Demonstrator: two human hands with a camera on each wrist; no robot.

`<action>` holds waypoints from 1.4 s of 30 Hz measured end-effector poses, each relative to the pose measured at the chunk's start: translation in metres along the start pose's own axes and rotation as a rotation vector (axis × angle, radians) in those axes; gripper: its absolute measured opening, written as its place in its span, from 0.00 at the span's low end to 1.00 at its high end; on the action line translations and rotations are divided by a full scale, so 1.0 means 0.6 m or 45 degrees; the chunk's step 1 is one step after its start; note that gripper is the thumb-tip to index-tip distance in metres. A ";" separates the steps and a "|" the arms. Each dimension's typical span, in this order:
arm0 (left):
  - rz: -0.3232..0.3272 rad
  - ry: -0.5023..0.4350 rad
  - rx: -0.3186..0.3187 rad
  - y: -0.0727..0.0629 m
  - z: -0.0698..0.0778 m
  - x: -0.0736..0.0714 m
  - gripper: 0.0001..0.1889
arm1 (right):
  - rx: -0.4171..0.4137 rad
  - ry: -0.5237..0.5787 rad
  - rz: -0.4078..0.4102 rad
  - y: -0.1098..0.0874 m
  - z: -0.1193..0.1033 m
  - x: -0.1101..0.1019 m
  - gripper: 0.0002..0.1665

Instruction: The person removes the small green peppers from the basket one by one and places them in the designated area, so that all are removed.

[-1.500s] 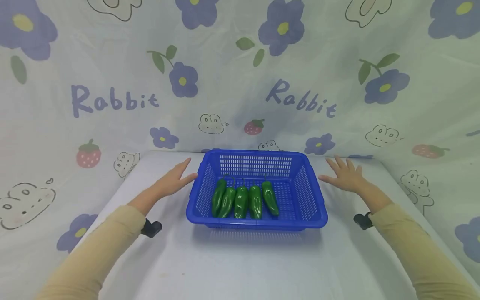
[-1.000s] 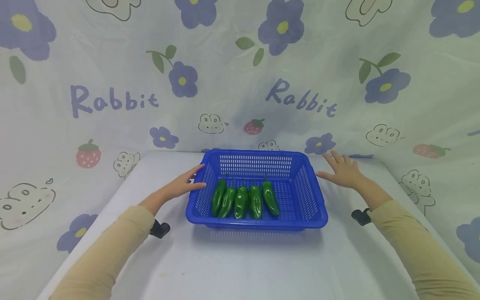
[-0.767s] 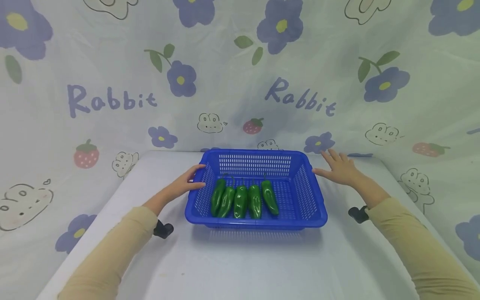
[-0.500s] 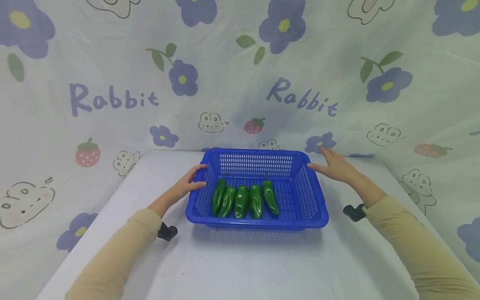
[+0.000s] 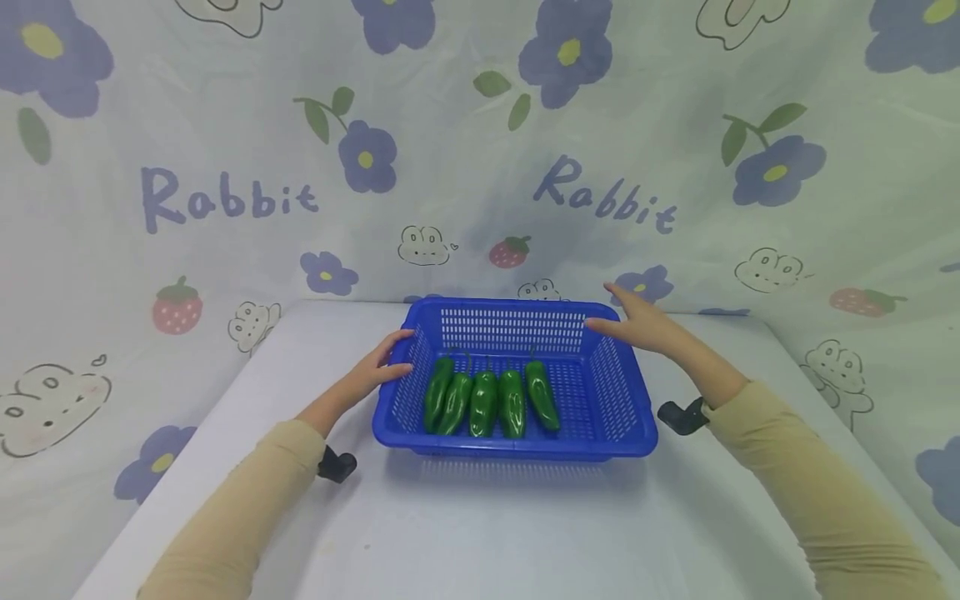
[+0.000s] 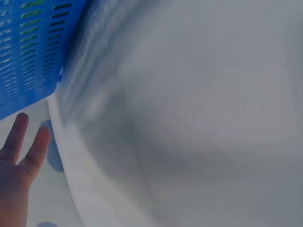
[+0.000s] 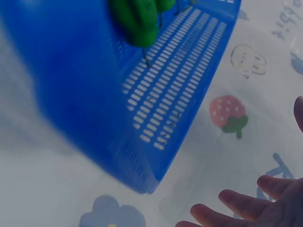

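Note:
A blue plastic basket (image 5: 517,450) with slotted walls sits on the white table, and several glossy green chili peppers (image 5: 482,404) lie side by side in its left and middle part. My left hand (image 5: 375,364) is at the basket's left rim, thumb and index fingertips over the edge. Two straight, spread fingers (image 6: 35,158) show beside the basket wall in the left wrist view. My right hand (image 5: 645,323) hovers around the far right corner of the basket, fingers extended and holding nothing. In the right wrist view its spread fingers (image 7: 239,203) appear apart from the basket.
A pale cloth (image 5: 465,167) printed with flowers, rabbits and strawberries hangs right behind the table (image 5: 480,533). Black wrist mounts (image 5: 682,417) show under both forearms. The table surface extends in front of the basket and to both sides.
My left hand has moved right onto the basket's left rim and stays there. My right hand has moved left, from beside the basket to over its far right corner. Basket and peppers keep their places.

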State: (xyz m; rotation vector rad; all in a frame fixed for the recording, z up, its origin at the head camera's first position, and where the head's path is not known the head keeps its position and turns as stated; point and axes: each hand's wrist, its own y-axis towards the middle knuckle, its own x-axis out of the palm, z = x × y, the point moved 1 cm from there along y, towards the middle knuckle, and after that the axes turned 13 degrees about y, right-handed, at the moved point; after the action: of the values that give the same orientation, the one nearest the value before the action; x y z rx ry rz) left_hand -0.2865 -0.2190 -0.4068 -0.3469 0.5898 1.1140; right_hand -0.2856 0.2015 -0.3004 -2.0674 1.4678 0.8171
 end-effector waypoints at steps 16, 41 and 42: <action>-0.018 0.034 0.022 -0.001 -0.003 0.001 0.35 | 0.109 0.378 -0.109 0.026 -0.021 0.044 0.50; -0.015 0.018 0.041 0.001 -0.006 0.003 0.34 | 0.411 0.582 -0.229 0.082 -0.003 0.160 0.45; -0.011 0.019 0.042 0.001 -0.006 0.003 0.34 | 0.432 0.579 -0.231 0.082 -0.002 0.164 0.45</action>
State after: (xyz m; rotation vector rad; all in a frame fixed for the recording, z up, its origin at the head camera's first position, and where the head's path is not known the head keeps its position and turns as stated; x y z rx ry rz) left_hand -0.2873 -0.2193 -0.4107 -0.3293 0.6188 1.0929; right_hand -0.3077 0.1193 -0.3705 -2.1575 1.4827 0.0142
